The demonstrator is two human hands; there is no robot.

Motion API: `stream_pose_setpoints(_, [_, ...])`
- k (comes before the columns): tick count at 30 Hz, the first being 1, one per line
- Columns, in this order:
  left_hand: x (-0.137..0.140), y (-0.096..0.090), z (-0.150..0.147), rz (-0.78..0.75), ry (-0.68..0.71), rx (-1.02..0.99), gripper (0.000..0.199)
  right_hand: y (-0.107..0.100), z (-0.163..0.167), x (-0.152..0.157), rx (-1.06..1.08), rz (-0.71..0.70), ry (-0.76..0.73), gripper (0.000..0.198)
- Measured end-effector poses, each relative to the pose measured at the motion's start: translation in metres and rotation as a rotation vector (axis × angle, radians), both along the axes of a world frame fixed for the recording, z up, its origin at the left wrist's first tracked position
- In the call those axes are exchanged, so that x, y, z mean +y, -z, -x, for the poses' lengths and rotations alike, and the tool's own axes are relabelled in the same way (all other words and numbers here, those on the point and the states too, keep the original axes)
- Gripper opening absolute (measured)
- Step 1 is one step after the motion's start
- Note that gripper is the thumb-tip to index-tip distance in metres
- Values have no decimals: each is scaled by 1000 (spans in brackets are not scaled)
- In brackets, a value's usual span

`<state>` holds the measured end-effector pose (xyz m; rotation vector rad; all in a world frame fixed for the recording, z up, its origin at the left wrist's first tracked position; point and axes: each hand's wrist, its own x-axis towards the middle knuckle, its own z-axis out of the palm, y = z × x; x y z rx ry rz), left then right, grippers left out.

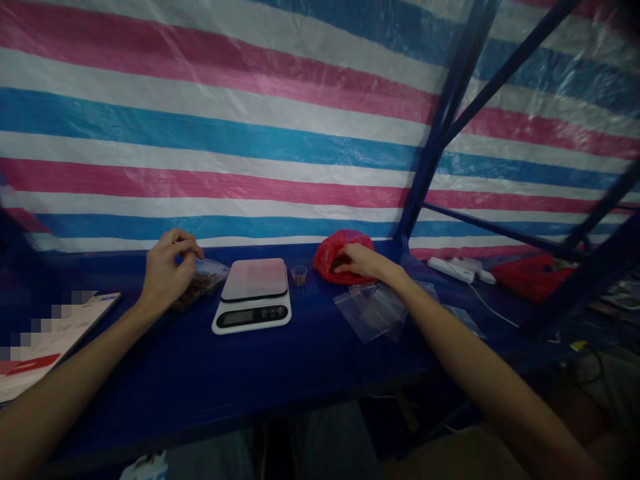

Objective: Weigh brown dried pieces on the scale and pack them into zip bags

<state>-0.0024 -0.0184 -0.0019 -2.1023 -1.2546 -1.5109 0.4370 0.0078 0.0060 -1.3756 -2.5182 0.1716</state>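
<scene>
My left hand [170, 267] is closed in a pinch at the upper edge of a clear plastic bag [211, 272], which holds dark brown bits and rests on the blue table, left of the scale. My right hand [357, 260] reaches into an opened red plastic bag [329, 248], its fingers curled on brown loose material [341, 261]; what lies between the fingertips is hidden. Between the hands are a white kitchen scale [255, 283] with a bare platform and dark display, and a small clear cup [299, 275] with a little brown matter low inside.
Flat clear zip bags [373, 312] lie under my right forearm. A white power strip [451, 270] with a cord and another red bag [530, 277] are at the right, past a blue metal post [425, 180]. A printed sheet [65, 340] lies at the left. Striped sheeting [225, 133] hangs behind.
</scene>
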Motion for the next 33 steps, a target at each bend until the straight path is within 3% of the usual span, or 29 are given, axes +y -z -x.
stream_pose_setpoints(5, [-1, -2, -3, -8, -16, -18, 20, 16, 15, 1, -69, -168, 13, 19])
stream_pose_setpoints(9, [-2, -3, -3, -18, -2, -7, 21, 15, 16, 0, -68, -181, -1, 18])
stream_pose_setpoints(13, [-1, -2, -2, -24, 8, -1, 22, 4, 9, -3, 13, -146, -4, 17])
stream_pose_setpoints(20, [0, -1, 0, 9, 20, 0, 22, -32, 5, -12, 265, -277, 49, 17])
stream_pose_setpoints(26, [-2, -2, -1, 59, -21, 9, 23, -57, 50, -23, 246, -130, -114, 18])
stream_pose_setpoints(33, [-2, -2, -2, 109, -11, -39, 22, -54, 92, -21, -104, 22, -225, 21])
